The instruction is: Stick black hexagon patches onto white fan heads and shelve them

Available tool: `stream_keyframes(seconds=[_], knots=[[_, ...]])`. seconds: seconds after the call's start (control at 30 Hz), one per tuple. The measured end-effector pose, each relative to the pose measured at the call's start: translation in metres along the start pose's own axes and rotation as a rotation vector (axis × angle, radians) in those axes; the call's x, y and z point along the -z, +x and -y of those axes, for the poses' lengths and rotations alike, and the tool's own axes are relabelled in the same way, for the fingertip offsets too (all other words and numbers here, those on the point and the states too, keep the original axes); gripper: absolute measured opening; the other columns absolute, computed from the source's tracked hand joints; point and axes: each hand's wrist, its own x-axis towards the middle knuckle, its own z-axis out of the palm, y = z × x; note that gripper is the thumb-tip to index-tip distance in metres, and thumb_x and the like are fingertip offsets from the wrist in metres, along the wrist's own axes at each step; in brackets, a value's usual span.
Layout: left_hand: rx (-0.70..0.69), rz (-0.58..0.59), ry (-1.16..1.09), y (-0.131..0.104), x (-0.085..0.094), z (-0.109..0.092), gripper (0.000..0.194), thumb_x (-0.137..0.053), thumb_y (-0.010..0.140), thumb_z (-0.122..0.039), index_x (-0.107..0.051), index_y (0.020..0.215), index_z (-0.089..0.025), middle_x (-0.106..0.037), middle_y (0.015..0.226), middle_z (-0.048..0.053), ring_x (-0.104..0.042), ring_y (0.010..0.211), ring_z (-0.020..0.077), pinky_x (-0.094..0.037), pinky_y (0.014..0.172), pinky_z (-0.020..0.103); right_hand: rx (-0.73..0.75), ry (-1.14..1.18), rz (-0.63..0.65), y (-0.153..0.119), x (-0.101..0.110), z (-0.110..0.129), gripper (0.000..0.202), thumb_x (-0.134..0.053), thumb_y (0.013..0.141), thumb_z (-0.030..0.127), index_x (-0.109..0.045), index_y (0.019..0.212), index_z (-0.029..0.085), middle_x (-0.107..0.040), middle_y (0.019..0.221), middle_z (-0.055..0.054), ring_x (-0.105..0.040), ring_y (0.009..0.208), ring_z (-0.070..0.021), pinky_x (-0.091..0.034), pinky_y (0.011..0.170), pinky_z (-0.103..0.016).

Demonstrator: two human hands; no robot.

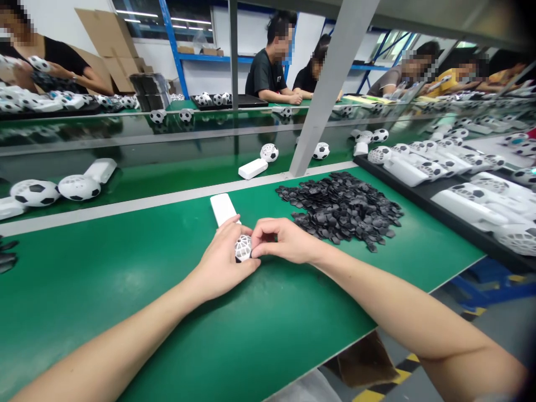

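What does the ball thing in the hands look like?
The ball is small, round and white, with a grid of thin ridges and gaps on the side facing up. It looks like plastic. A little black shows at its lower edge. It is joined, or at least close, to a white block; fingers hide that spot. The left hand cups it, and the right hand's fingertips meet its side.

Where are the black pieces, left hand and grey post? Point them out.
Black pieces (pixel 347 209): head view, middle of the pile.
Left hand (pixel 218 265): head view, back of the hand.
Grey post (pixel 314 125): head view, lower shaft.
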Motion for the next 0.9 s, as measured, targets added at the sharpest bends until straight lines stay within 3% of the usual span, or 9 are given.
stream_keyframes(seconds=[0.1, 0.27, 0.37, 0.63, 0.9], knots=[[-0.026, 0.018, -0.023, 0.0, 0.002, 0.0, 0.026, -0.059, 0.069, -0.027, -0.05, 0.092, -0.02, -0.053, 0.115, 0.007, -0.019, 0.132, 0.0254, -0.024, 0.105, 0.044, 0.041, -0.055, -0.007, 0.003, -0.001, 0.002, 0.009, -0.069, 0.069, 0.015, -0.06, 0.067, 0.016, -0.054, 0.07, 0.003, -0.05, 0.066, -0.0092, -0.04, 0.064, -0.022], [0.007, 0.076, -0.088, 0.001, 0.009, 0.004, 0.031, -0.06, 0.069, -0.029, -0.051, 0.098, -0.022, -0.044, 0.127, 0.008, -0.018, 0.133, 0.0261, -0.024, 0.104, 0.046, 0.009, 0.152, 0.006, 0.001, 0.0, -0.007, 0.005, -0.066, 0.072, 0.017, -0.062, 0.074, 0.016, -0.057, 0.075, 0.002, -0.054, 0.07, -0.0102, -0.043, 0.067, -0.023], [0.024, 0.057, -0.08, 0.001, 0.008, 0.005, 0.035, -0.06, 0.068, -0.028, -0.05, 0.101, -0.021, -0.04, 0.132, 0.009, -0.018, 0.133, 0.0263, -0.025, 0.103, 0.046, 0.0, 0.188, -0.009, -0.002, 0.0, -0.012, 0.005, -0.067, 0.071, 0.017, -0.063, 0.074, 0.015, -0.057, 0.076, 0.001, -0.054, 0.072, -0.0105, -0.043, 0.069, -0.024], [0.042, 0.029, -0.035, -0.001, 0.006, -0.001, 0.033, -0.06, 0.066, -0.029, -0.05, 0.097, -0.022, -0.046, 0.126, 0.008, -0.025, 0.13, 0.027, -0.027, 0.103, 0.044, -0.036, 0.164, -0.019, -0.001, -0.004, -0.004, 0.006, -0.066, 0.071, 0.016, -0.06, 0.071, 0.015, -0.055, 0.075, 0.002, -0.052, 0.07, -0.0105, -0.042, 0.068, -0.024], [0.025, -0.037, -0.066, 0.0, 0.0, 0.002, 0.031, -0.057, 0.07, -0.032, -0.05, 0.097, -0.02, -0.048, 0.119, 0.009, -0.03, 0.126, 0.0276, -0.027, 0.102, 0.045, -0.146, 0.231, 0.046, -0.001, -0.002, -0.01, 0.015, -0.066, 0.072, 0.025, -0.054, 0.074, 0.015, -0.052, 0.069, 0.003, -0.048, 0.064, -0.0095, -0.042, 0.064, -0.025]])
